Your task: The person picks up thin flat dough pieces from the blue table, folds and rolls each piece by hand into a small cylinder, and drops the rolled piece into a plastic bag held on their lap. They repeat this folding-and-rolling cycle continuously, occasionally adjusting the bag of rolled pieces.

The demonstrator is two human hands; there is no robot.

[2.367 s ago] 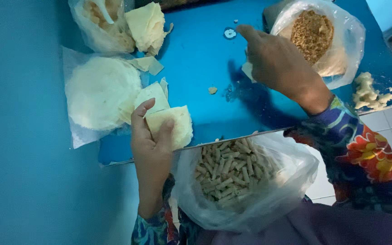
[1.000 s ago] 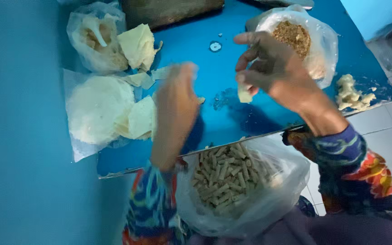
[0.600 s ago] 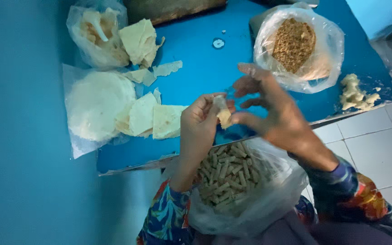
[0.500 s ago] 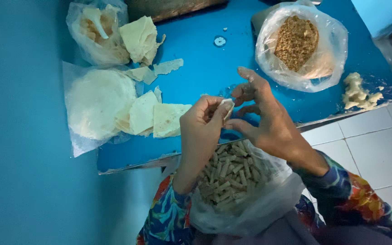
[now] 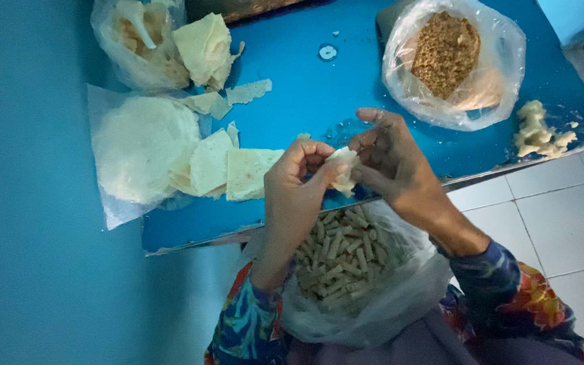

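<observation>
My left hand (image 5: pixel 294 186) and my right hand (image 5: pixel 391 161) meet above the near edge of the blue table (image 5: pixel 299 81), both pinching one small pale wrapper piece (image 5: pixel 343 168) that is folded between the fingertips. Directly below them, in my lap, sits a clear plastic bag (image 5: pixel 400 297) full of several small rolled pastries (image 5: pixel 336 253). Cut wrapper pieces (image 5: pixel 245 172) lie on the table just left of my left hand.
A stack of round wrappers (image 5: pixel 140 145) on plastic lies at the left. A bag with torn wrappers (image 5: pixel 153 40) stands at the back left. A bag of brown crumbly filling (image 5: pixel 449 57) is at the back right. A pale lump of dough (image 5: pixel 534 132) sits by the right edge. White floor tiles (image 5: pixel 549 223) lie to the right.
My right hand came back from the filling bag and my left hand lifted off the cut wrappers. Both hands have come together over the lap bag, closing on the small wrapper piece.
</observation>
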